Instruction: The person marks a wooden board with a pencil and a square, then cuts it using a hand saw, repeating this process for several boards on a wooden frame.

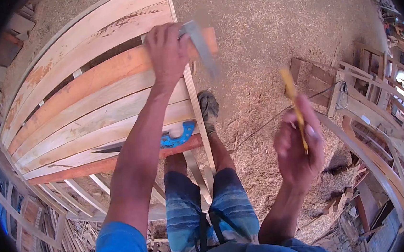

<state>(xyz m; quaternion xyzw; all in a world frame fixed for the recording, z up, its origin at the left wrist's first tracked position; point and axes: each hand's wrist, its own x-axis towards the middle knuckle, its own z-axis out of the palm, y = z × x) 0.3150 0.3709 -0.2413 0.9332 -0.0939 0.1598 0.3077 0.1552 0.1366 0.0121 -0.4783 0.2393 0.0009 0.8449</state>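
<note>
My left hand (167, 50) is closed around the stock of a metal try square (199, 44) over the end of a reddish plank (110, 69). The square's blade juts out to the right and is blurred. My right hand (300, 148) is raised over the floor, well apart from the planks, with its fingers closed on a slim yellow pencil (299, 122). The pencil's narrow end points down toward me, and its upper end is smeared by motion. Below my left forearm, a handsaw (179, 135) with a blue handle lies on the slats.
Several pale planks (89, 104) lie side by side on a frame, their ends stopping near a narrow upright batten (195, 102). Wood shavings cover the floor (251, 30). Wooden frames (371, 82) and a cable (278, 114) are at the right. My shoe (208, 107) stands beside the batten.
</note>
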